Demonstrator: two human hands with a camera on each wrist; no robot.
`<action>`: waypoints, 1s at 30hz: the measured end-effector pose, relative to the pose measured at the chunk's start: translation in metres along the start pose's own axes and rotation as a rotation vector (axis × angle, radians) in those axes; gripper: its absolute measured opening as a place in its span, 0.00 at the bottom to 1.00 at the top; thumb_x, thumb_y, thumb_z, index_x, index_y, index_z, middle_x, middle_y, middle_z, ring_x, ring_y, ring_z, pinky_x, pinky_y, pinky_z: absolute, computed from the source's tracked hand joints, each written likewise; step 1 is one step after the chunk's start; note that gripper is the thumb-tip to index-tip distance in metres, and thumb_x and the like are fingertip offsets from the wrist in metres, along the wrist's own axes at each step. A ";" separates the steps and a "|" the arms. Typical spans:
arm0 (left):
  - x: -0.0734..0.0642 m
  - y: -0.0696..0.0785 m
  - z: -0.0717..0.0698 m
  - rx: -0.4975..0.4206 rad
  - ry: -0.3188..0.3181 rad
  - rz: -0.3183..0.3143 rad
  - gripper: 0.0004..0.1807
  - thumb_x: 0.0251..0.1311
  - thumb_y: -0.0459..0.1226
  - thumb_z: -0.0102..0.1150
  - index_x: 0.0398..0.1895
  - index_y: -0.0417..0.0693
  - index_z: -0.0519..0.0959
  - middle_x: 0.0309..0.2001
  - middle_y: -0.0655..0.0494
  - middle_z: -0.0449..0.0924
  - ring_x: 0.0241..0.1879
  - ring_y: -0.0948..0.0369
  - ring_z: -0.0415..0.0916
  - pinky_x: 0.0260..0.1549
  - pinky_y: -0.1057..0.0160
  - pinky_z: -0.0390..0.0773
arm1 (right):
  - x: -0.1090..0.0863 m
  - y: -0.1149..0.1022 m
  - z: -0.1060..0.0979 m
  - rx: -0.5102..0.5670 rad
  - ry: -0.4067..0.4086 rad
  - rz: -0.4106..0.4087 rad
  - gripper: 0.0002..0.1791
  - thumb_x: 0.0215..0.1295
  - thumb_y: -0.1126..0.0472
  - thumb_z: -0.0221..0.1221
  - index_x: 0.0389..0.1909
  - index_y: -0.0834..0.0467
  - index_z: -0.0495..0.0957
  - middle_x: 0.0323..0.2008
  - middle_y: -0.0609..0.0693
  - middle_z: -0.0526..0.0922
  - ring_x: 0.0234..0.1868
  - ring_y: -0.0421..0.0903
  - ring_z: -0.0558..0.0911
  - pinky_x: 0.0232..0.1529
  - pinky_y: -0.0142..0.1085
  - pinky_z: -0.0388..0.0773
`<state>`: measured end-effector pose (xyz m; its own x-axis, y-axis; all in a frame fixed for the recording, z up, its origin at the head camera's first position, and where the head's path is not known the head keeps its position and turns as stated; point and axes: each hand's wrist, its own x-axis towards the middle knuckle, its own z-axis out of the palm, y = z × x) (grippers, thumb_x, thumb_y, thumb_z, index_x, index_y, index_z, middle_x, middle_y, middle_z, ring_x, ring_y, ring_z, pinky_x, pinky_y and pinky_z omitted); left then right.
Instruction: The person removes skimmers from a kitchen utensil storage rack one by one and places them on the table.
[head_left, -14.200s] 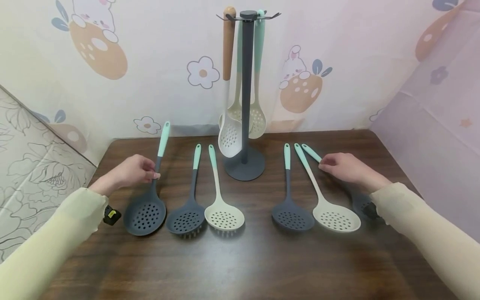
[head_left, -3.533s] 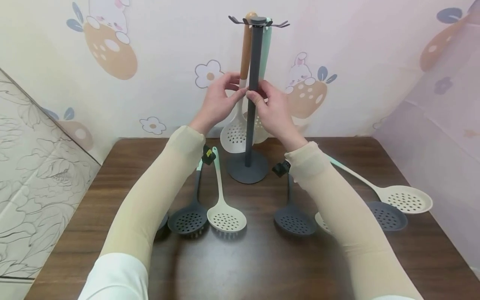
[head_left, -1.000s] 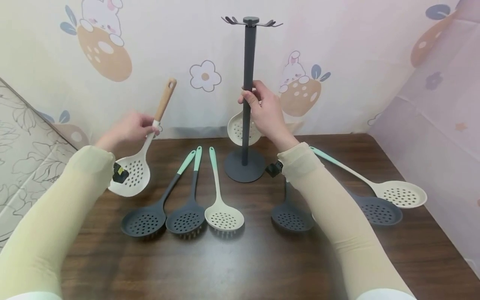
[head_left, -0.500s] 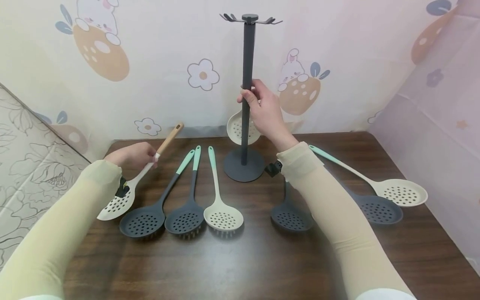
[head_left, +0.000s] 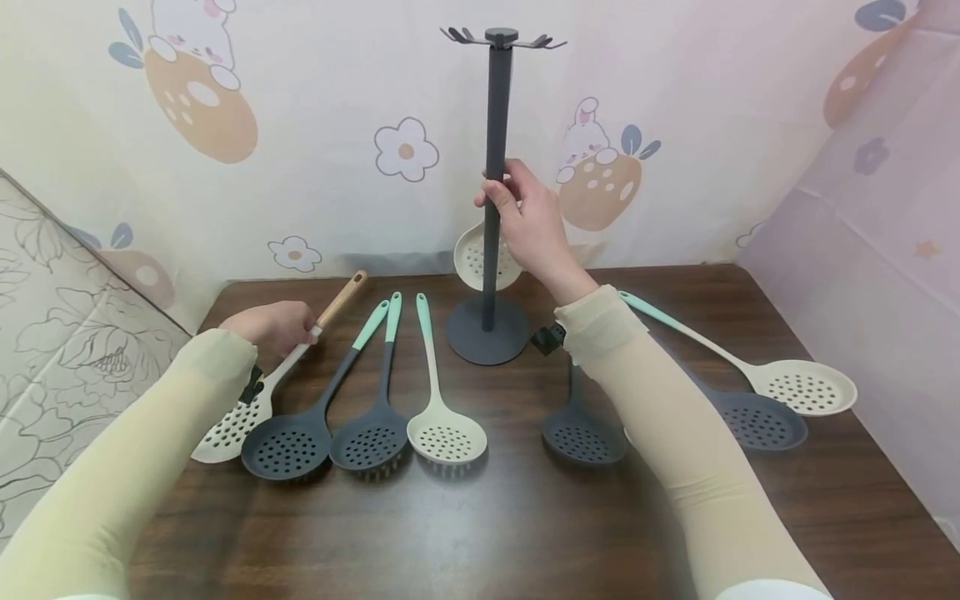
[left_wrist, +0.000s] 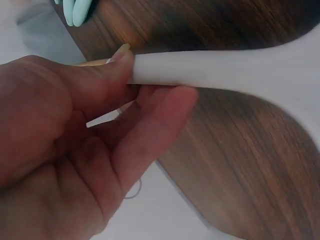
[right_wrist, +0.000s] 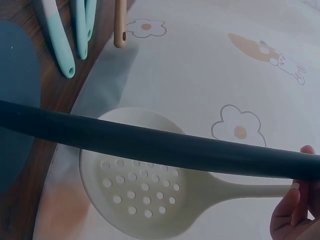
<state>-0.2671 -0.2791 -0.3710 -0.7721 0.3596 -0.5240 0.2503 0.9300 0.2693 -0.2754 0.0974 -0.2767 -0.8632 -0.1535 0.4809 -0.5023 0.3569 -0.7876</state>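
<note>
At the table's left my left hand [head_left: 281, 327] pinches the neck of a white skimmer [head_left: 236, 429] with a wooden handle [head_left: 343, 298]. In the left wrist view, thumb and fingers hold this white neck [left_wrist: 170, 68] low over the wood. My right hand [head_left: 528, 212] grips the dark post of the utensil stand [head_left: 489, 329], thumb in front and fingers behind. Behind the post a cream skimmer [head_left: 472, 258] hangs upright; its handle [right_wrist: 255, 191] runs to my right fingers in the right wrist view. Its upper handle is hidden, so whether I also hold it is unclear.
Two grey skimmers [head_left: 287, 447] and a cream skimmer [head_left: 447, 437] lie left of the stand. Right of it are grey skimmers [head_left: 583, 433] and another cream skimmer [head_left: 806, 387], partly under my forearm. A patterned curtain [head_left: 315, 125] hangs close behind.
The wooden-handled skimmer has left the stand, and my left hand has lowered it to the table's left. During the last second my right hand stays put. Earlier, skimmers on the right were rearranged.
</note>
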 end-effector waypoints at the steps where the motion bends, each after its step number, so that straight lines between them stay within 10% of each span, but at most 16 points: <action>1: -0.001 0.002 0.000 0.012 -0.003 -0.005 0.08 0.69 0.30 0.54 0.39 0.33 0.80 0.29 0.52 0.77 0.26 0.61 0.73 0.27 0.64 0.76 | 0.000 0.000 0.000 -0.002 0.001 0.000 0.17 0.74 0.51 0.55 0.57 0.54 0.74 0.38 0.47 0.85 0.44 0.42 0.81 0.50 0.36 0.75; 15: 0.002 0.012 0.009 0.088 0.059 -0.053 0.13 0.59 0.34 0.68 0.22 0.46 0.73 0.18 0.58 0.62 0.20 0.61 0.61 0.24 0.62 0.63 | 0.003 0.003 -0.004 -0.007 -0.043 -0.015 0.18 0.74 0.49 0.54 0.56 0.56 0.73 0.38 0.49 0.85 0.46 0.44 0.80 0.53 0.38 0.73; 30: 0.007 0.022 0.007 0.157 0.020 -0.109 0.10 0.60 0.35 0.67 0.25 0.47 0.76 0.24 0.54 0.76 0.24 0.59 0.72 0.25 0.60 0.70 | 0.014 0.015 -0.022 0.266 -0.184 0.024 0.13 0.74 0.59 0.54 0.54 0.60 0.74 0.37 0.56 0.84 0.50 0.50 0.79 0.60 0.39 0.67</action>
<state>-0.2631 -0.2559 -0.3743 -0.8105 0.2560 -0.5268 0.2517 0.9644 0.0814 -0.2935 0.1207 -0.2736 -0.8575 -0.3203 0.4025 -0.4565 0.1132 -0.8825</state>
